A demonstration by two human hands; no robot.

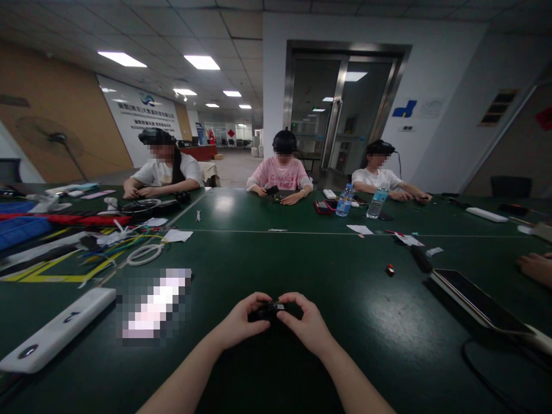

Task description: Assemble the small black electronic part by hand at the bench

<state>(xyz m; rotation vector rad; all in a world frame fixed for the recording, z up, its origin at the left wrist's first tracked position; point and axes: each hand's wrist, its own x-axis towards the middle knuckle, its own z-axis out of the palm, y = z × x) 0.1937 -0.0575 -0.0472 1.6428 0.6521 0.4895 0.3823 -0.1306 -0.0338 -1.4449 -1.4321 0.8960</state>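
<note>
Both of my hands meet low in the middle of the dark green table (302, 253). Between them I hold a small black part (266, 311) with a pale tip. My left hand (241, 322) pinches its left end with thumb and fingers curled. My right hand (304, 323) grips its right end the same way. The part sits just above the table surface. What kind of part it is I cannot make out.
A white bar-shaped device (56, 336) lies at the near left, a phone (474, 299) at the right, a tiny red item (390, 269) beyond. Cables and a blue bin (17, 227) crowd the far left. Three people sit opposite, with two water bottles (344, 201). Another person's hand (537, 267) shows at the right edge.
</note>
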